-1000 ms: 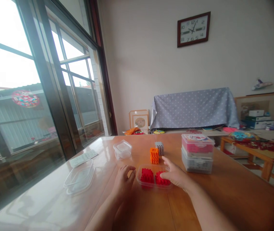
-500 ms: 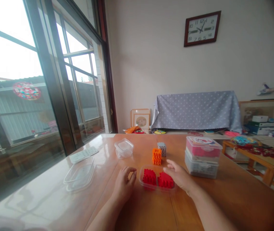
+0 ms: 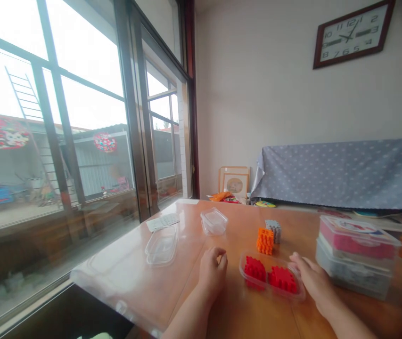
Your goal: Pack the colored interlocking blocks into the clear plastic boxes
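Observation:
A clear plastic container (image 3: 269,288) sits on the table with two red toothed-edge block stacks, the left red stack (image 3: 255,271) and the right red stack (image 3: 283,278), side by side in it. My left hand (image 3: 214,269) rests to the left of the container, fingers loosely curled in and nothing visible in them. At the container's right edge, my right hand (image 3: 312,278) has its fingers stretched out; whether it touches the rim I cannot tell. Just behind the container stand an orange interlocking block stack (image 3: 265,241) and a grey one (image 3: 274,230).
Stacked lidded boxes (image 3: 356,256) stand close to my right hand. Farther left on the table (image 3: 183,282) are small clear containers (image 3: 214,221), flat clear lids (image 3: 161,246) and a printed sheet (image 3: 163,222). A glass window wall runs along the left.
The view has turned left, so everything sits farther right in it. My right hand has drawn back from over the right red stack to the container's right edge.

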`<act>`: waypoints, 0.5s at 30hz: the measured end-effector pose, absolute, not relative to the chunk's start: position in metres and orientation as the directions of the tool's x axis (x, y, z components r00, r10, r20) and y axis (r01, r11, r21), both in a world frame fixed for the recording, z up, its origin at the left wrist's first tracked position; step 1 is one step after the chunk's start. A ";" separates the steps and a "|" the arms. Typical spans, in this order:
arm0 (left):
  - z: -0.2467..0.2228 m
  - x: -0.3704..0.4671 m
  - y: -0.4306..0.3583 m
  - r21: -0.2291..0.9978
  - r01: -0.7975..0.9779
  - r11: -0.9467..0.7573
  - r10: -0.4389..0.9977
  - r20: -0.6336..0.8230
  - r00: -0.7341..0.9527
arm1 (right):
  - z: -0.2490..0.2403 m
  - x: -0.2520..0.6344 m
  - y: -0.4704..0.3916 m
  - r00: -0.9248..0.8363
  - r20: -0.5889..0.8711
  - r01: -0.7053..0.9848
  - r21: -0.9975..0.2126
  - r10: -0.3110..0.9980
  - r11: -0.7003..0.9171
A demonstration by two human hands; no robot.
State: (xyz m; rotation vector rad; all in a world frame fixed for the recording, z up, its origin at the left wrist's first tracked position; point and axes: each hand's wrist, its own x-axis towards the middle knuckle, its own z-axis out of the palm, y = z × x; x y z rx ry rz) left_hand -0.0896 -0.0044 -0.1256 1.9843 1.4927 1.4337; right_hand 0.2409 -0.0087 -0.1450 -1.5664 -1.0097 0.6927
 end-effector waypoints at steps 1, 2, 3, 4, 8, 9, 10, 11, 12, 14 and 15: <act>-0.126 -0.090 -0.005 0.701 0.572 -0.427 0.843 0.537 -0.030 | -0.147 0.242 -0.008 0.477 0.079 0.237 -0.971 0.875 -0.041; -0.126 -0.090 -0.005 0.704 0.572 -0.420 0.844 0.534 -0.037 | -0.150 0.243 -0.008 0.482 0.078 0.229 -0.973 0.873 -0.040; -0.127 -0.091 -0.005 0.708 0.573 -0.412 0.848 0.529 -0.044 | -0.152 0.244 -0.007 0.484 0.077 0.223 -0.974 0.872 -0.038; -0.128 -0.091 -0.004 0.712 0.574 -0.404 0.852 0.522 -0.048 | -0.154 0.245 -0.007 0.484 0.078 0.221 -0.975 0.871 -0.036; -0.134 -0.092 0.001 0.734 0.568 -0.373 0.870 0.489 -0.059 | -0.160 0.249 -0.005 0.491 0.102 0.244 -0.970 0.865 -0.024; -0.136 -0.091 0.003 0.740 0.563 -0.368 0.873 0.483 -0.064 | -0.161 0.249 -0.004 0.489 0.105 0.249 -0.968 0.866 -0.023; -0.137 -0.091 0.004 0.747 0.558 -0.362 0.876 0.477 -0.070 | -0.162 0.250 -0.004 0.486 0.108 0.253 -0.967 0.867 -0.021; -0.138 -0.091 0.005 0.753 0.554 -0.354 0.880 0.470 -0.076 | -0.163 0.251 -0.003 0.482 0.111 0.257 -0.966 0.869 -0.020; -0.139 -0.091 0.006 0.760 0.551 -0.345 0.884 0.461 -0.082 | -0.164 0.251 -0.003 0.480 0.114 0.264 -0.964 0.870 -0.019; -0.139 -0.090 0.007 0.775 0.545 -0.319 0.895 0.435 -0.095 | -0.165 0.253 -0.002 0.477 0.128 0.290 -0.957 0.870 -0.018; -0.139 -0.089 0.007 0.784 0.542 -0.304 0.902 0.419 -0.101 | -0.166 0.253 -0.002 0.475 0.135 0.305 -0.952 0.869 -0.019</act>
